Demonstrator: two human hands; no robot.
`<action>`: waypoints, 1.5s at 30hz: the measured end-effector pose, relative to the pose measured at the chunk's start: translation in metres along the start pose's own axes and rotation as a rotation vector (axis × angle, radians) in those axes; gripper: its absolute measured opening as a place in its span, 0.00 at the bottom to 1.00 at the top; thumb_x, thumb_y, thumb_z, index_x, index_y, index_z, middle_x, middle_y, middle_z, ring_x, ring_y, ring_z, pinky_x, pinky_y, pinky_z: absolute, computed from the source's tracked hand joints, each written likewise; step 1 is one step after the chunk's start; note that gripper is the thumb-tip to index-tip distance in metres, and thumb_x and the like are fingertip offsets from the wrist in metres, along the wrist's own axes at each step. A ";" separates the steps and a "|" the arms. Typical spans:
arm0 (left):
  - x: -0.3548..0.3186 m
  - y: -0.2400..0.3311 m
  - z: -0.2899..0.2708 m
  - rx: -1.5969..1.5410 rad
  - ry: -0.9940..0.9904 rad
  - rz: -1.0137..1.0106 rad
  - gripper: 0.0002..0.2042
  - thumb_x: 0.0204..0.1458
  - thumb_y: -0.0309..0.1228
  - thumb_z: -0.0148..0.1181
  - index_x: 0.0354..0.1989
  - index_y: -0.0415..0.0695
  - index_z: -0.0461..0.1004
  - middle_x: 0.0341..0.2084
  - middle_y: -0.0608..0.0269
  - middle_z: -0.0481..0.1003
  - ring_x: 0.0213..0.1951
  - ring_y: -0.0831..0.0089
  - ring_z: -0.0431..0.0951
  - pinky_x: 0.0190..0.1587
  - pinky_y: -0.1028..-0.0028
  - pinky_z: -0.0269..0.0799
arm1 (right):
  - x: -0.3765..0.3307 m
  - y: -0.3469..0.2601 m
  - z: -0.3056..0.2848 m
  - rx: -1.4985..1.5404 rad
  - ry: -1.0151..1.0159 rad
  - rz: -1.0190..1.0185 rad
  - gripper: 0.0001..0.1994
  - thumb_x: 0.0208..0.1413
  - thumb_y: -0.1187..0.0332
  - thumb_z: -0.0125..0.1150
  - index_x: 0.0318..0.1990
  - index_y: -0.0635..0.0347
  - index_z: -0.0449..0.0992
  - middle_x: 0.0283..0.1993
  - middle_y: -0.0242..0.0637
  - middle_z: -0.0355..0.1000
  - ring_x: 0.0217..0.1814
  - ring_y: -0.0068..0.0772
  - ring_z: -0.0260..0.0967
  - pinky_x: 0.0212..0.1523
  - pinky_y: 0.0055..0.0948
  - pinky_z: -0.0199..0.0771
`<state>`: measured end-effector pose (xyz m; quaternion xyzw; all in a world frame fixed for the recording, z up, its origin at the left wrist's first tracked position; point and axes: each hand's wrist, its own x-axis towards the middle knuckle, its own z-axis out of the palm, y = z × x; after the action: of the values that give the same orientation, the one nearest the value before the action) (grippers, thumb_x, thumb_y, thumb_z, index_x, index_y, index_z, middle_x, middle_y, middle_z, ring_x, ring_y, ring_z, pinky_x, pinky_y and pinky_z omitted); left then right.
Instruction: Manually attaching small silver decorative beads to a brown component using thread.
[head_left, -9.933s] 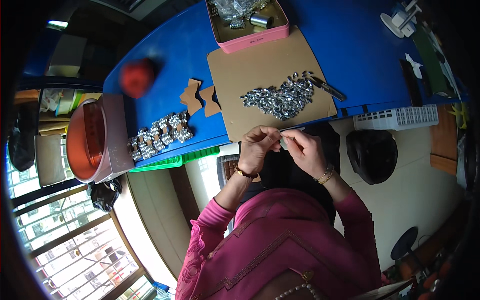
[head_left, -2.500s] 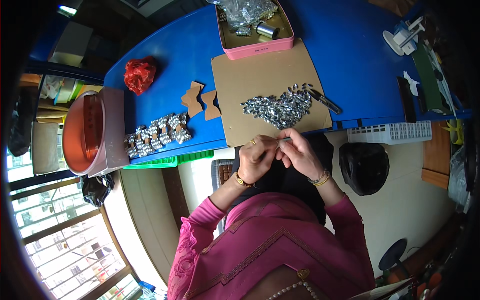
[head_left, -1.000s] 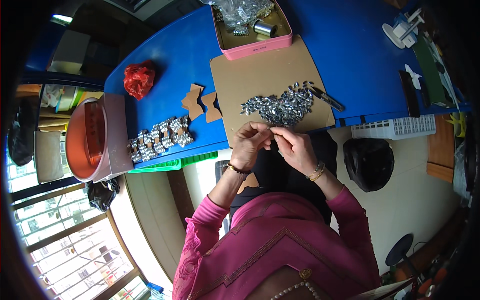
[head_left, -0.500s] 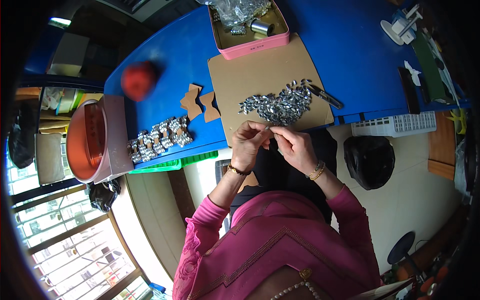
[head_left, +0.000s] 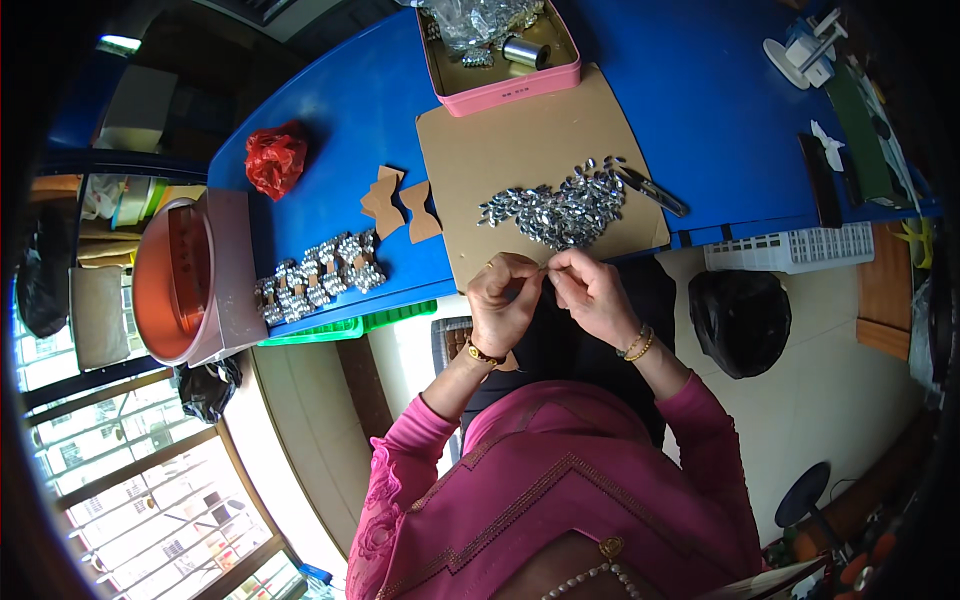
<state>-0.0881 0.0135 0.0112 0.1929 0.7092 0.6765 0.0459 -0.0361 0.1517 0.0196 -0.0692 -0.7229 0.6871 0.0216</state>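
Note:
My left hand (head_left: 503, 303) and my right hand (head_left: 597, 298) meet at the near edge of a cardboard sheet (head_left: 470, 150). Thumb and forefinger of each are pinched together, fingertips almost touching. Between them is something tiny, too small to make out. Just beyond lies a loose pile of silver faceted beads (head_left: 562, 212) on the cardboard. A pair of metal snips or tweezers (head_left: 652, 190) rests at the pile's right, across the sheet's edge.
Brown bow-shaped cards (head_left: 418, 212) and several bead-covered pieces (head_left: 320, 275) lie to the left on the blue table (head_left: 350, 120). A red plastic bag (head_left: 275, 160) sits farther off. At the back, a pink tin (head_left: 510, 97) holds a wire spool (head_left: 525, 52) and clear bags.
Both hands have drawn slightly nearer to me, still pinching together. The red bag, blurred before, now appears sharp. The beads and tools look unmoved.

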 end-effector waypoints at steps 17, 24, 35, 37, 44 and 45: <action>0.032 -0.005 -0.014 0.533 -0.182 0.154 0.04 0.40 0.18 0.55 0.26 0.40 0.71 0.24 0.55 0.72 0.24 0.60 0.73 0.26 0.68 0.70 | -0.007 0.003 -0.003 0.261 0.097 0.020 0.05 0.54 0.72 0.51 0.30 0.64 0.66 0.21 0.27 0.64 0.20 0.12 0.59 0.20 0.14 0.60; 0.049 -0.021 -0.007 0.722 -0.058 0.259 0.02 0.42 0.23 0.54 0.25 0.40 0.71 0.26 0.53 0.72 0.26 0.54 0.73 0.27 0.63 0.70 | -0.004 0.007 0.004 0.195 0.043 -0.055 0.06 0.56 0.71 0.48 0.29 0.61 0.65 0.20 0.26 0.63 0.18 0.10 0.55 0.16 0.11 0.54; 0.042 -0.030 -0.023 0.799 -0.103 0.276 0.05 0.43 0.23 0.53 0.30 0.41 0.69 0.24 0.52 0.71 0.24 0.54 0.73 0.24 0.65 0.70 | 0.000 0.009 0.003 -0.030 0.058 -0.030 0.04 0.54 0.73 0.50 0.29 0.63 0.65 0.16 0.28 0.64 0.16 0.13 0.61 0.16 0.15 0.58; 0.041 -0.030 -0.025 0.695 -0.085 0.260 0.04 0.45 0.23 0.53 0.30 0.41 0.68 0.23 0.54 0.71 0.23 0.57 0.73 0.23 0.66 0.70 | 0.001 0.009 0.005 -0.076 0.061 -0.032 0.04 0.54 0.74 0.50 0.30 0.64 0.65 0.16 0.29 0.65 0.16 0.13 0.62 0.16 0.16 0.59; 0.025 -0.014 -0.028 -0.335 -0.105 -0.535 0.01 0.50 0.24 0.52 0.30 0.41 0.69 0.24 0.61 0.73 0.24 0.73 0.74 0.25 0.75 0.72 | 0.010 0.008 0.010 -0.243 0.125 -0.275 0.04 0.52 0.76 0.51 0.35 0.63 0.70 0.19 0.35 0.68 0.18 0.20 0.67 0.17 0.20 0.63; 0.022 -0.011 -0.026 -0.435 -0.107 -0.588 0.02 0.51 0.24 0.51 0.32 0.40 0.69 0.24 0.62 0.73 0.25 0.75 0.74 0.27 0.75 0.72 | 0.010 0.008 0.010 -0.231 0.120 -0.286 0.04 0.52 0.76 0.51 0.35 0.63 0.70 0.19 0.35 0.68 0.18 0.20 0.67 0.17 0.20 0.63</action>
<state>-0.1193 -0.0035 0.0065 0.0017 0.5706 0.7582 0.3154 -0.0469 0.1432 0.0106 -0.0087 -0.7968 0.5842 0.1542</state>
